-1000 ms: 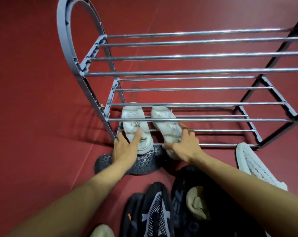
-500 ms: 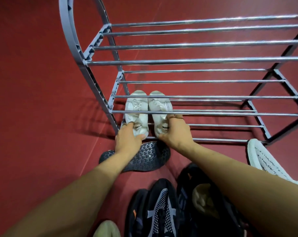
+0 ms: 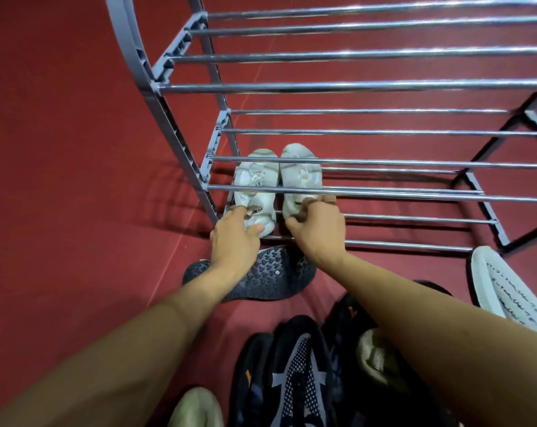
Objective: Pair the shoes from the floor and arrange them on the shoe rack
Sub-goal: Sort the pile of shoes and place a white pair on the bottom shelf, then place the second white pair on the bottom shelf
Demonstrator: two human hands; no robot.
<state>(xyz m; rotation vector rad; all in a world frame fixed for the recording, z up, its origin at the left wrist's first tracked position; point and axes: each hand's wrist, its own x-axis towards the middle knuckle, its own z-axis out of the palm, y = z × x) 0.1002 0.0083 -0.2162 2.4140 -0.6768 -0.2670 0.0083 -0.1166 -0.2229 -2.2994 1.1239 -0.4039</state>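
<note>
On the bottom tier of the rack [image 3: 181, 149], hard against its left end frame, the white pair now sits toes inward and side by side. A second ago both shoes lay further out toward the front rail and splayed apart at the heels; since then they have been pushed deeper and squared up, so they lie nearly parallel and almost touching.

Nearest that end frame, the left hand [image 3: 235, 241] grips the heel of the left shoe [image 3: 255, 186], fingers curled over its collar and thumb on the inner side. Next along, the right hand [image 3: 318, 229] grips the heel of the right shoe [image 3: 299, 177], fingers hooked over the collar and under the tier above.

My judgement: this first pair is as good as placed, and only letting go remains.

In front of the rack, on the floor, a black shoe [image 3: 273, 275] lies sole up just behind the hands. Closer to the camera sit more dark shoes [image 3: 298, 374], and off to the right a white sole [image 3: 507, 291]. These are still unpaired, so most of the task remains.
</note>
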